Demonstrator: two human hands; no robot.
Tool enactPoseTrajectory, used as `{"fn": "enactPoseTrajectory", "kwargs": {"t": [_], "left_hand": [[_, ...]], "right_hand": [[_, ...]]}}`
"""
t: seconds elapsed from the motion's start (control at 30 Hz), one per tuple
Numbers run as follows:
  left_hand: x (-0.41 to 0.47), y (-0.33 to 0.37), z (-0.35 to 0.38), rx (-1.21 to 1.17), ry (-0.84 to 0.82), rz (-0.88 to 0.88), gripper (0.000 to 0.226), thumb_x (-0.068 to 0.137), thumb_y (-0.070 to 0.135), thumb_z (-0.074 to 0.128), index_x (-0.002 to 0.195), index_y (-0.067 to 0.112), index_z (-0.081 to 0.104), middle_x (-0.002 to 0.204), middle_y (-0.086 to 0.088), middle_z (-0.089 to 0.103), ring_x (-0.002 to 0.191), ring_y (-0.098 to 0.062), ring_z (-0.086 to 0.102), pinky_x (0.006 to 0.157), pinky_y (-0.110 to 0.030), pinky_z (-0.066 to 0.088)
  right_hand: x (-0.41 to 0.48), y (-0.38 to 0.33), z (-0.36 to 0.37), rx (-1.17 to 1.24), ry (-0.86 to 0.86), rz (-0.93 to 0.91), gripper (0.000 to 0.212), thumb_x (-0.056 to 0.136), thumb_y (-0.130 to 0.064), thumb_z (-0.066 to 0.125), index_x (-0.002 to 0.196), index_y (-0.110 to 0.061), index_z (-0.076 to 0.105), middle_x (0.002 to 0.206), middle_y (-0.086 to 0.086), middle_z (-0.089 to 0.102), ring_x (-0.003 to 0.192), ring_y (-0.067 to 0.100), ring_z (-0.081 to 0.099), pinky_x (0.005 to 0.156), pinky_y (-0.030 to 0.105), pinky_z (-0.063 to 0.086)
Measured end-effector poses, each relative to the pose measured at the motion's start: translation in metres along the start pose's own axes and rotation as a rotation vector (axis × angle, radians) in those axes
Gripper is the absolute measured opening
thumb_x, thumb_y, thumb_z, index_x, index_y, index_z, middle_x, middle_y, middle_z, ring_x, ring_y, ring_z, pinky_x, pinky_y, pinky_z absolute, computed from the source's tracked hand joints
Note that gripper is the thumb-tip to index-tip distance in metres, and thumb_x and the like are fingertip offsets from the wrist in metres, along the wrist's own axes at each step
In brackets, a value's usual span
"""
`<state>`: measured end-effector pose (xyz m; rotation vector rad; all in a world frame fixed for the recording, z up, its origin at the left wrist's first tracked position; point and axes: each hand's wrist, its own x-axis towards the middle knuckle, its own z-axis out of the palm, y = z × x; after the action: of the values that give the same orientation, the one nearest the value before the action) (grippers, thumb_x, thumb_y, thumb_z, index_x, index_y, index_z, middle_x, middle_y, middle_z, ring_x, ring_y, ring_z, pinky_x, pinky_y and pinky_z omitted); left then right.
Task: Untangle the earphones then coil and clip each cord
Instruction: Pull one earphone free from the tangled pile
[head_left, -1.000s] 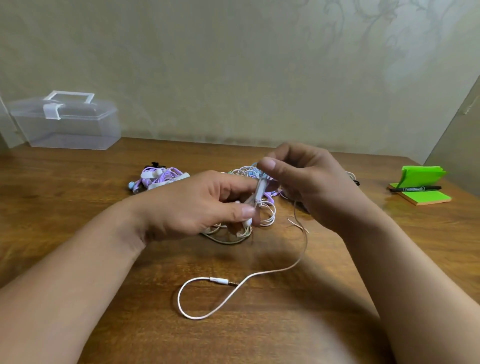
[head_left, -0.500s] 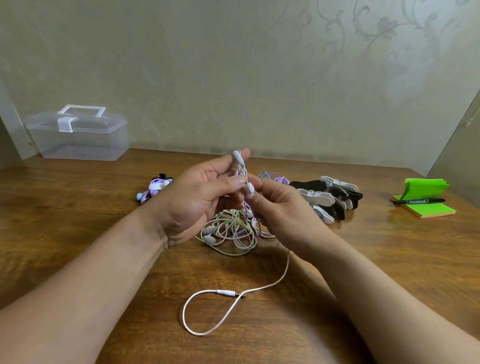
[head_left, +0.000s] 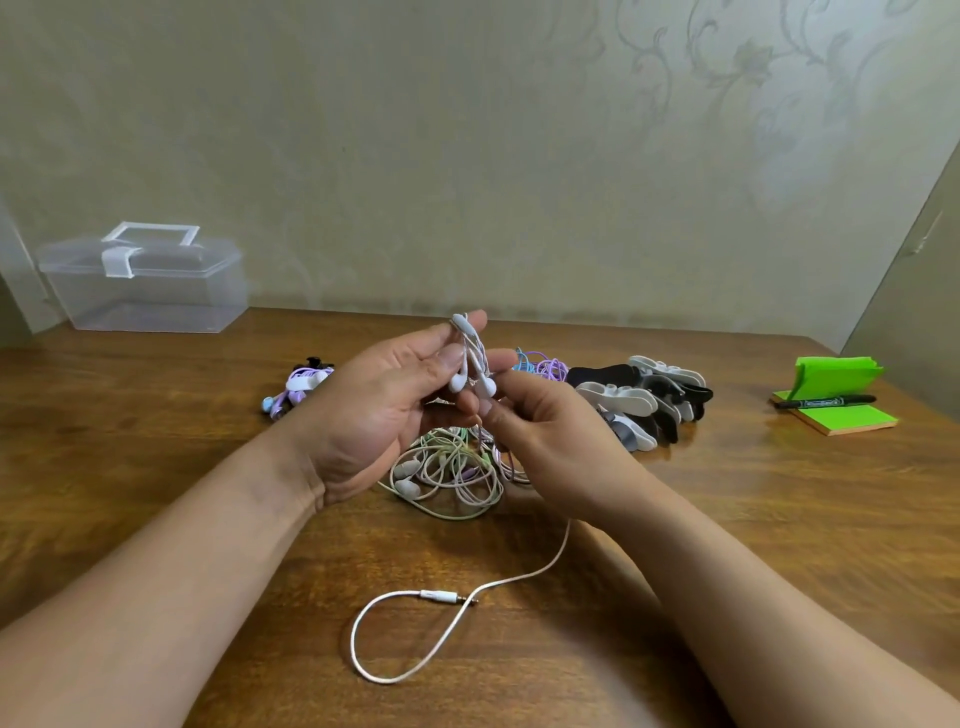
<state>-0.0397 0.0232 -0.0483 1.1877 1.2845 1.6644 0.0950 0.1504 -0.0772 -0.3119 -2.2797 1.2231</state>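
Two buds show on the white earphones (head_left: 486, 387), which you hold up just above the tangle (head_left: 447, 470). Your left hand (head_left: 384, 410) pins the thin wires under its thumb close to the buds, and your right hand (head_left: 545, 431) pinches the same wires a little lower. From the right hand one cord (head_left: 563, 545) drops to the desk (head_left: 156, 467) on your side of the tangle and loops round to one plug (head_left: 441, 596), which lies free. Treat this set as very light, limp and smooth: it will likely slip and spring open unless you keep a pinch on it. The wires look frail where they enter the buds and the plug, so anchor on the wire just below the buds, wind from there, and never tug at a snag. In the tangle you can count two more pale buds at its left edge. How many sets are knotted there cannot be told, though green, pink and purple wires show. Right of the tangle lies a heap of black and white clips (head_left: 641, 402), too overlapped to count. Left of it sits one purple set (head_left: 298, 389), coiled, seemingly with a white clip on it. Farther left and behind stands one clear box (head_left: 145, 291). Far right lies one marker (head_left: 826, 401) on one pad of green notes (head_left: 841, 418).
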Motion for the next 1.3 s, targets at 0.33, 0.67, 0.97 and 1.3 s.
{"fn": "enactPoseTrajectory", "kwargs": {"t": [0.33, 0.67, 0.97, 1.3], "left_hand": [[0.003, -0.002, -0.004, 0.118, 0.060, 0.047, 0.042, 0.106, 0.027, 0.048, 0.145, 0.042, 0.050, 0.128, 0.002, 0.073, 0.060, -0.012, 0.053, 0.061, -0.024, 0.054], [0.005, -0.006, -0.012, 0.136, 0.105, 0.059, 0.047, 0.112, 0.019, 0.038, 0.153, 0.042, 0.043, 0.138, 0.009, 0.066, 0.042, -0.013, 0.040, 0.045, -0.020, 0.039], [0.006, -0.008, -0.009, 0.357, 0.207, 0.143, 0.067, 0.087, 0.028, 0.066, 0.151, 0.030, 0.047, 0.115, -0.010, 0.077, 0.057, 0.004, 0.057, 0.060, -0.008, 0.046], [-0.003, -0.006, 0.002, 0.504, -0.035, 0.064, 0.048, 0.101, 0.005, 0.057, 0.138, 0.036, 0.052, 0.079, 0.028, 0.071, 0.067, 0.019, 0.057, 0.057, 0.001, 0.040]], "right_hand": [[-0.001, 0.000, -0.004, -0.134, -0.010, 0.008, 0.016, 0.107, -0.031, 0.058, 0.108, -0.027, 0.074, 0.080, 0.012, 0.066, 0.065, 0.012, 0.051, 0.061, 0.031, 0.040], [-0.007, -0.007, 0.006, -0.385, -0.055, -0.082, 0.024, 0.109, -0.031, 0.053, 0.126, -0.026, 0.068, 0.097, -0.003, 0.074, 0.089, 0.014, 0.067, 0.085, 0.043, 0.054], [-0.010, -0.016, 0.001, -0.481, -0.017, -0.176, 0.017, 0.106, -0.038, 0.057, 0.106, -0.028, 0.070, 0.070, -0.011, 0.059, 0.062, 0.007, 0.052, 0.061, 0.037, 0.047], [-0.008, -0.023, -0.040, -0.394, 0.244, -0.173, 0.010, 0.094, -0.030, 0.076, 0.087, -0.025, 0.072, 0.065, -0.018, 0.061, 0.060, 0.008, 0.050, 0.054, 0.019, 0.035]]}}
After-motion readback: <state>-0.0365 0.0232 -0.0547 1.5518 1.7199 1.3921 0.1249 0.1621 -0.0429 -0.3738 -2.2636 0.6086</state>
